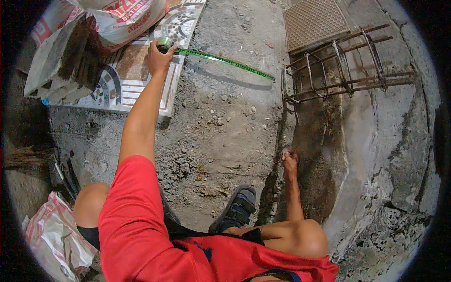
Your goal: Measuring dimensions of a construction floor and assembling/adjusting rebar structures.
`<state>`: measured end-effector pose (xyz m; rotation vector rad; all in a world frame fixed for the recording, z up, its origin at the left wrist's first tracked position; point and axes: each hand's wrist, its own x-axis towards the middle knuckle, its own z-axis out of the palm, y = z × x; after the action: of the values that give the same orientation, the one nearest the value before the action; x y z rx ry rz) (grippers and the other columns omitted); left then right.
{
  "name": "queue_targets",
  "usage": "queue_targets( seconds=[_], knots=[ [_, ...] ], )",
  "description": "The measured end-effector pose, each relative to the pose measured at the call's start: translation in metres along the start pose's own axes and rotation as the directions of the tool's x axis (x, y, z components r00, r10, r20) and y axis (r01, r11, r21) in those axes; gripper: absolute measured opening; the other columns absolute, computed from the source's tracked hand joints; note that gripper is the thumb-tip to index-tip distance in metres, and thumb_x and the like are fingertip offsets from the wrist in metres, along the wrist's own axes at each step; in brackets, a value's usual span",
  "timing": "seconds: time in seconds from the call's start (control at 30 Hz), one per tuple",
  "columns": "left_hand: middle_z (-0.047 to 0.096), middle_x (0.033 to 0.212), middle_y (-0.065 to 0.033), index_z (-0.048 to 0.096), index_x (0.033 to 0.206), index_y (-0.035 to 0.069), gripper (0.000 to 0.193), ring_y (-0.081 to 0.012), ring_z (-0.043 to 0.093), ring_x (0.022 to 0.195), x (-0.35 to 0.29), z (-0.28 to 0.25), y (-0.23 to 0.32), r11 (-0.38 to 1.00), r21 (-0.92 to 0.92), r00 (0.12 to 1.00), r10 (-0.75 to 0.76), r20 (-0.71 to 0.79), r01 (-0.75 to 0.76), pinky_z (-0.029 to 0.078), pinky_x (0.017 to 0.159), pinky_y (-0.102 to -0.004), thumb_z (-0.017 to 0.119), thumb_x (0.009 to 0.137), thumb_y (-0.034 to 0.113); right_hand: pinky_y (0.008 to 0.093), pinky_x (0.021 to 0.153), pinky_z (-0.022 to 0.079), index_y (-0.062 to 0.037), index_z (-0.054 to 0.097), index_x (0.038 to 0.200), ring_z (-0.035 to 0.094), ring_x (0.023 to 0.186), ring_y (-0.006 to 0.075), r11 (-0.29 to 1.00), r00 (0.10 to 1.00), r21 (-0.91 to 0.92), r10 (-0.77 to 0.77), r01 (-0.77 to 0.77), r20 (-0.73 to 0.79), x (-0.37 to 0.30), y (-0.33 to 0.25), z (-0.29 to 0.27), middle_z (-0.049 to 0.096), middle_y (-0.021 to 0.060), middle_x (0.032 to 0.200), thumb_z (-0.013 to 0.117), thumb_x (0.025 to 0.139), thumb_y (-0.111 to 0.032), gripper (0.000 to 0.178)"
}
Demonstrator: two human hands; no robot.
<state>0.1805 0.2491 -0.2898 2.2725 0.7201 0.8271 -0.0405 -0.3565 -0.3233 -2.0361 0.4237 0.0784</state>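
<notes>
Your left grip point(159, 60) clasps the tape measure point(164, 43), its green blade point(224, 60) extended toward the rebar cage point(346, 86). Your right grip point(290, 161) curls; whether it holds anything is unclear.

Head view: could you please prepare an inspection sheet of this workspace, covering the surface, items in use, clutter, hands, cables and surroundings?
Surface: rough, dusty ground with loose crumbs and small stones.
Items in use: green tape measure, its blade drawn out rightward, ending short of the steel rebar cage.
Clutter: grey blocks and a red-and-white sack at the patterned panel; crumpled sack at lower left.
Hands: left hand grips the tape's case; right hand is low on the right, fingers curled, contents unclear.
Cables: nothing seen that is plainly a cable.
Surroundings: stained concrete at right; textured brown tile beyond the cage.
</notes>
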Motion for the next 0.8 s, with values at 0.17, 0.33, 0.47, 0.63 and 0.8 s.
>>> queue_targets(
  seconds=[0.17,0.33,0.47,0.63,0.8],
  knots=[
    [0.058,0.113,-0.0137,0.052,0.116,0.009,0.073,-0.0307,0.055,0.103,-0.004,-0.007,0.005,0.999,-0.038,0.999,-0.037,0.011,0.037,0.042,0.087,-0.0411,0.074,0.061,0.052,0.0247,0.047,0.034,-0.0101,0.043,0.095,0.042,0.056,0.0092,1.0,0.999,0.019,-0.001,0.001,0.034,0.0,-0.005,0.0,0.045,-0.0009,0.069,0.05,0.091,-0.022,0.014],
    [0.059,0.11,-0.0138,0.053,0.115,0.011,0.071,-0.0311,0.057,0.1,-0.001,-0.005,-0.001,0.998,-0.058,0.999,-0.035,0.017,0.036,0.043,0.085,-0.041,0.074,0.061,0.051,0.025,0.046,0.034,-0.01,0.044,0.096,0.042,0.056,0.0096,0.999,1.0,0.052,0.017,-0.018,0.021,-0.012,-0.019,0.005,0.046,-0.0006,0.069,0.05,0.091,-0.023,0.015],
    [0.058,0.111,-0.014,0.054,0.115,0.012,0.068,-0.0328,0.054,0.104,0.001,0.015,0.0,0.989,-0.146,0.997,-0.002,0.082,0.014,0.043,0.085,-0.0416,0.074,0.061,0.049,0.0243,0.05,0.034,-0.0085,0.046,0.098,0.041,0.06,0.0078,0.996,0.998,0.077,0.034,-0.038,0.054,-0.024,-0.038,0.001,0.045,-0.002,0.07,0.052,0.089,-0.028,0.022],
    [0.056,0.111,-0.0185,0.054,0.113,0.001,0.077,-0.0331,0.052,0.104,0.007,0.009,-0.018,0.993,-0.092,0.995,0.083,0.048,-0.079,0.041,0.088,-0.0415,0.077,0.058,0.051,0.0267,0.061,0.038,-0.0075,0.05,0.094,0.045,0.072,0.0086,0.992,0.992,0.009,-0.124,0.124,0.007,-0.01,-0.027,0.02,0.049,0.0002,0.08,0.052,0.088,-0.029,0.023],
    [0.053,0.098,-0.0249,0.051,0.102,-0.007,0.046,-0.0373,0.05,0.095,-0.013,0.005,-0.001,0.983,-0.048,0.939,0.156,-0.306,-0.179,0.039,0.082,-0.0447,0.059,0.08,0.033,0.0329,0.053,0.038,-0.0097,0.049,0.085,0.048,0.059,0.0168,0.877,0.893,-0.299,-0.43,0.377,-0.133,0.004,-0.028,0.022,0.047,0.003,0.065,0.055,0.08,-0.017,0.011]
  ],
)
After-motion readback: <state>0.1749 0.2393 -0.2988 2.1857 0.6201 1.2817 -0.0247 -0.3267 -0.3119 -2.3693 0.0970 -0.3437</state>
